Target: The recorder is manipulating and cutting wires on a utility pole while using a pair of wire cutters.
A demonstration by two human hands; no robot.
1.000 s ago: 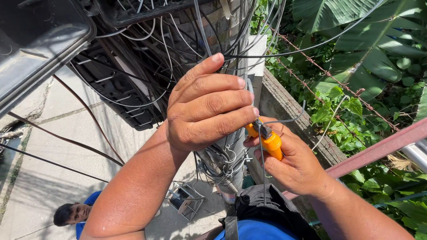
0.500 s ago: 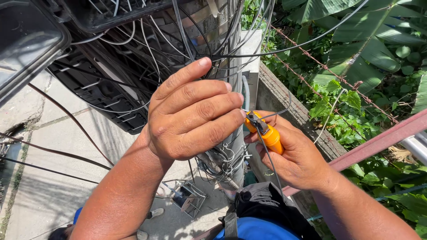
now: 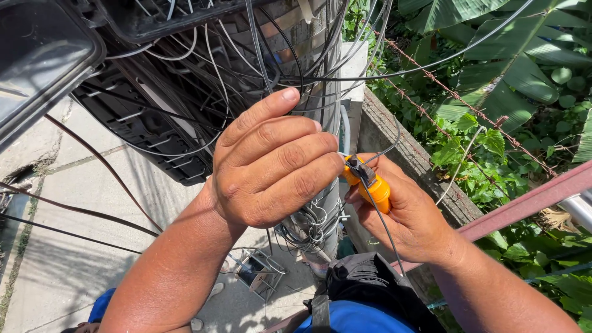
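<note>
The right hand is wrapped tight around an orange-handled cutter, its head biting a thin grey cable just beside the left hand, whose curled fingers seem to pinch that same cable, though the grip itself is hidden. The cutter head sits almost against the left fingertips, so a slip could nick them. Above both hands hangs a dense cable tangle; a stray snag looks likely. Barbed wire crowds the right; open air lies only below.
</note>
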